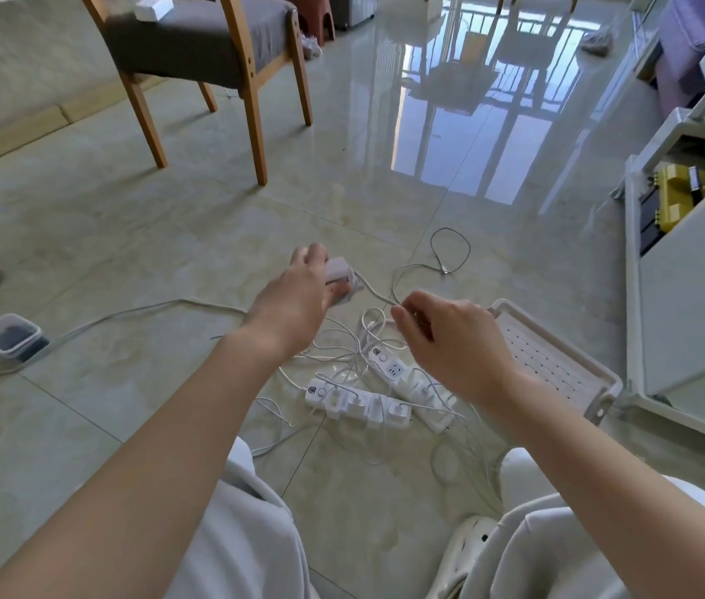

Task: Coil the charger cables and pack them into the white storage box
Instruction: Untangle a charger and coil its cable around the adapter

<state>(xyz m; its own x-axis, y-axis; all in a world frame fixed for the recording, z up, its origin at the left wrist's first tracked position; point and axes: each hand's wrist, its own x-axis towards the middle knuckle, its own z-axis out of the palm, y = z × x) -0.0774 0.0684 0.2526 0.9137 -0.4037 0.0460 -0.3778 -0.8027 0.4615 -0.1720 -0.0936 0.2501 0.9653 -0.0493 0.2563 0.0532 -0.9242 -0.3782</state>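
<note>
My left hand (299,291) grips a white charger block (338,272) above the tiled floor. A thin white cable (374,291) runs from the block to my right hand (450,335), which pinches it between thumb and fingers. Beyond my right hand the cable loops away to a plug end (446,270) on the floor. Two white power strips (355,402) with chargers plugged in lie below my hands amid tangled white cables (342,348). The white storage box (558,361), perforated and shallow, sits on the floor just right of my right hand.
A wooden chair (221,58) stands at the back left. A small clear container (11,337) with dark contents sits at the left. A white cabinet (688,296) with a yellow toolbox (683,196) stands at the right. My knees and a white shoe (472,551) are at the bottom.
</note>
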